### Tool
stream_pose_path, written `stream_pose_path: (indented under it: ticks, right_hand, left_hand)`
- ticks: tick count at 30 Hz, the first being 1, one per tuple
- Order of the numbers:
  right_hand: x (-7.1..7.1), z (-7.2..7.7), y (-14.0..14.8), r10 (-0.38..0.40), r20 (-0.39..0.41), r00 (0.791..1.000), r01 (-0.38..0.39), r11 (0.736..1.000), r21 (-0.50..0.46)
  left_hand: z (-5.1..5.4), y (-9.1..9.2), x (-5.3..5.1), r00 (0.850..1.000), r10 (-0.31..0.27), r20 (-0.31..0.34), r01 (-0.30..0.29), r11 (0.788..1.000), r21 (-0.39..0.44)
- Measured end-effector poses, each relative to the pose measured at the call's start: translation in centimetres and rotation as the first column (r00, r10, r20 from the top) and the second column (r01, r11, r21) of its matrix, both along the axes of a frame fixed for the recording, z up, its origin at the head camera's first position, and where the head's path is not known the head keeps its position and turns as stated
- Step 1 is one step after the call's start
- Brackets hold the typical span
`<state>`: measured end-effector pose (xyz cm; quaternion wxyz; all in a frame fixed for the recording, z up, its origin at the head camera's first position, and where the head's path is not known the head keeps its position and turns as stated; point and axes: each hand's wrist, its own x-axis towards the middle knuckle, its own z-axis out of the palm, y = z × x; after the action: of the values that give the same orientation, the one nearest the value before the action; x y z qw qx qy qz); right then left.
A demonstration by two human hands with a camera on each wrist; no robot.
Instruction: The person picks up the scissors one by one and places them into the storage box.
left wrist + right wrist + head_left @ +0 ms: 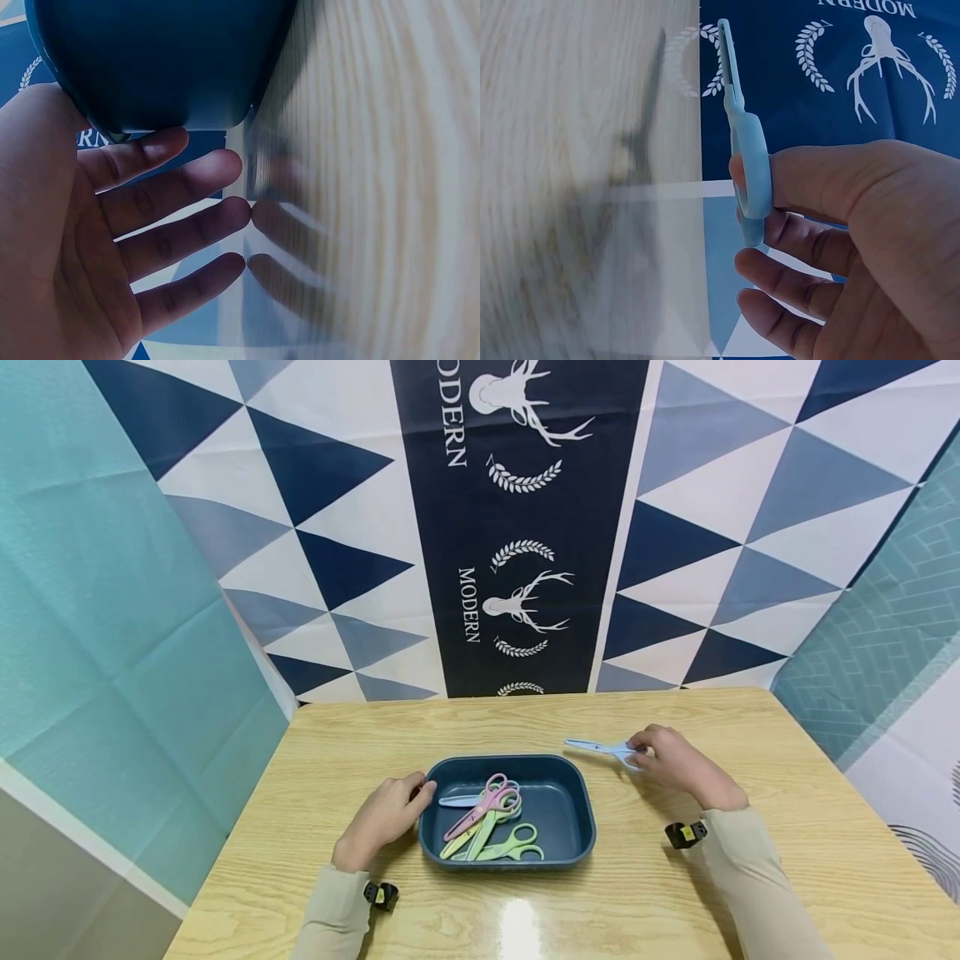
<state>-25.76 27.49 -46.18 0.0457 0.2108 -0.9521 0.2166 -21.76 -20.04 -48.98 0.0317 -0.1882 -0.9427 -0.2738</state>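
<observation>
A pair of light blue scissors (600,746) is held by my right hand (678,762) above the table, right of the dark blue tray (557,863). In the right wrist view, thumb and fingers pinch the scissors' handle (757,169), and the blades point away. My left hand (390,812) grips the tray's left side. The left wrist view shows the thumb over the tray's rim (39,52) and the index finger against its outer wall; the thumb tip is hidden. Inside the tray lie pink scissors (492,799), green scissors (517,843) and other scissors, partly overlapping.
The tray stands on a light wooden table (637,893). Behind it hangs a patterned cloth (525,527) with triangles and deer heads. Teal panels (135,610) flank the table on both sides.
</observation>
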Motion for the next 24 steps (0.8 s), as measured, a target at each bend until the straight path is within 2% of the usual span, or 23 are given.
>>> stream_pose_path:
  ticks: [24]
  right_hand:
    - [0.7, 1.8, -1.1, 0.011, -0.068, 0.998, -0.01, 1.0, 0.017]
  left_hand:
    - [-0.1, -0.1, -0.2, 1.0, -0.007, 0.006, 0.007, 1.0, 0.003]
